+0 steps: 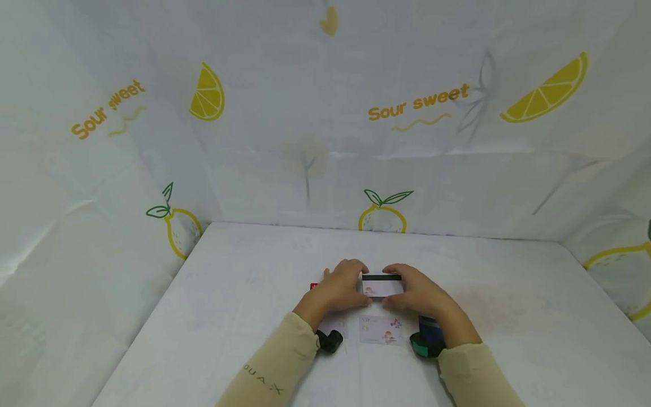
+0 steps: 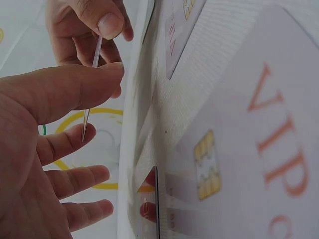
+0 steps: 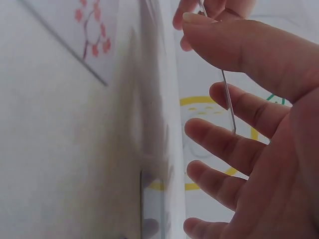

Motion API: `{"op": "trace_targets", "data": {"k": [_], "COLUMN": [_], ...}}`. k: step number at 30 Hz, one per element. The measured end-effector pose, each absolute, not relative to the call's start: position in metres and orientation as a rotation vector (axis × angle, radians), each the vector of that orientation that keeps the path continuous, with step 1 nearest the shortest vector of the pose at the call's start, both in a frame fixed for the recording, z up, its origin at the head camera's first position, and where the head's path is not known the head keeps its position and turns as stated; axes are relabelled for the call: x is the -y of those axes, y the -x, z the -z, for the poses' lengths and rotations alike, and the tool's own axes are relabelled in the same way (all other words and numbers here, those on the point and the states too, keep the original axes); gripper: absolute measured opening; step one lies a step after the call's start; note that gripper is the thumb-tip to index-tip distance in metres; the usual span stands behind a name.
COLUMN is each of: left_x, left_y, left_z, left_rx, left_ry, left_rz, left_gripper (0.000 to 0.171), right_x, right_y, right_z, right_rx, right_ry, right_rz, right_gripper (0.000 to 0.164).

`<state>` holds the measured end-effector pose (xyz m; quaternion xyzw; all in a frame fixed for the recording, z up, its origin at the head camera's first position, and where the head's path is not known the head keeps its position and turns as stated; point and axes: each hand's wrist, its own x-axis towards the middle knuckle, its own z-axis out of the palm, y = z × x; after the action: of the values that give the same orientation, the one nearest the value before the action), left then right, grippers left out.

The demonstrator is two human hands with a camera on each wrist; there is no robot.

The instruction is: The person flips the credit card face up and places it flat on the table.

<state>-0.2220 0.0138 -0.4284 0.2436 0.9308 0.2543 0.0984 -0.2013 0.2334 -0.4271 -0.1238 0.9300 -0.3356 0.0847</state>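
Observation:
A white card (image 1: pixel 382 287) with a black stripe along its upper edge is held up between both hands. My left hand (image 1: pixel 338 288) pinches its left end between thumb and fingers. My right hand (image 1: pixel 419 291) grips the right end the same way. Both wrist views show the held card nearly edge-on, as a thin strip (image 2: pixel 96 52) in the left one. Below the hands lies a pale VIP card (image 1: pixel 380 330) with a gold chip and printed blossoms. Another pale card (image 1: pixel 339 324) is partly hidden by my left wrist.
A red card corner (image 1: pixel 313 285) shows beside my left hand. Under my right wrist lies a dark blue card (image 1: pixel 429 327), partly covered. The white table (image 1: pixel 229 294) meets lemon-printed white sheeting (image 1: pixel 280 186) at the back and sides.

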Motion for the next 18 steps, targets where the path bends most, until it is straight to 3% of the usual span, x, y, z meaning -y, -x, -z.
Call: {"op": "trace_targets", "data": {"k": [18], "left_x": [-0.015], "left_y": [0.222], "left_z": [0.425], "left_rx": [-2.771], "left_ry": [-0.771], "left_rz": [-0.755], "left_gripper": [0.062], "right_x": [-0.222], "right_y": [0.198], "right_z": [0.423], "right_rx": [-2.976], "right_ry": [0.619], "right_rz": [0.837], "right_gripper": [0.062]}}
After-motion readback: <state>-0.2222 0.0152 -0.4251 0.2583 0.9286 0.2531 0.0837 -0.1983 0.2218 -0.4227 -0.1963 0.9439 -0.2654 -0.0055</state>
